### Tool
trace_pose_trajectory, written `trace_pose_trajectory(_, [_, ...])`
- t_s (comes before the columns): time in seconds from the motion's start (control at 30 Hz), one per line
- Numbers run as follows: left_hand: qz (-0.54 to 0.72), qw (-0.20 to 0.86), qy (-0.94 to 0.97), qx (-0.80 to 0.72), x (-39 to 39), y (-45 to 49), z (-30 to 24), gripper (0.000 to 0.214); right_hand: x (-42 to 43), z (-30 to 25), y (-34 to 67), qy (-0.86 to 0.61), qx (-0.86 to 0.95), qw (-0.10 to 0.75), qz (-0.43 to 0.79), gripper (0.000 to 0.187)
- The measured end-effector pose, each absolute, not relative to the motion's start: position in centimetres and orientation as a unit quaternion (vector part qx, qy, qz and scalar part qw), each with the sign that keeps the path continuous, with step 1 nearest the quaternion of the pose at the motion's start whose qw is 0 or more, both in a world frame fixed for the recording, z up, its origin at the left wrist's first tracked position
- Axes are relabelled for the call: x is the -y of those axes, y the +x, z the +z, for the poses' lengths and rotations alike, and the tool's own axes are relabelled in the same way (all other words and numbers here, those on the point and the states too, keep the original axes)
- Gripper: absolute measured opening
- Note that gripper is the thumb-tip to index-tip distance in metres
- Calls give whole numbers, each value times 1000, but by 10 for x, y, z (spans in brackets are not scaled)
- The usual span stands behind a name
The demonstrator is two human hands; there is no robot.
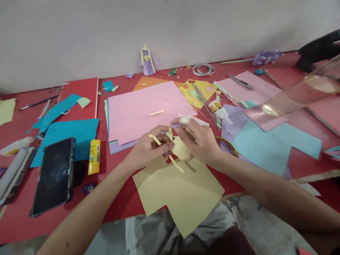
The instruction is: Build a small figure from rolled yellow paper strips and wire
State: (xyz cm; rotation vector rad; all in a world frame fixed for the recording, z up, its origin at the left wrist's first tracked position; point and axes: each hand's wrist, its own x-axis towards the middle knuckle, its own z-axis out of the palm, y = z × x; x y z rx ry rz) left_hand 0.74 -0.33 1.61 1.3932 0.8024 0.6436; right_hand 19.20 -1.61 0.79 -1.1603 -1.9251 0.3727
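My left hand (148,147) and my right hand (198,140) meet over a red table (18,219). Both pinch small pale yellow paper strips (170,134); one strip sticks out left of my left fingers and another hangs down toward a large pale yellow sheet (180,191) below the hands. My right hand also grips a small yellow paper piece (180,148), and its index finger wears a white tape wrap (185,120). A pink sheet (143,109) lies just behind the hands.
A black phone (54,175) and a yellow glue stick (94,156) lie at the left. Blue sheets, thin wires (207,106), a white glue bottle (220,110) and a clear tube (300,94) sit around. A purple paper doll (147,61) leans on the wall.
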Motion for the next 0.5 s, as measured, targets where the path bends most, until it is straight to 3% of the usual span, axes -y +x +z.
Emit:
trace_pose_trajectory(0.33, [360,568,617,-408,1,3,21,31,9,4,197,-506,739,411,170,18])
trace_pose_trajectory(0.5, [333,569,627,-416,-2,3,17,34,7,0,197,-504,738,411,179,20])
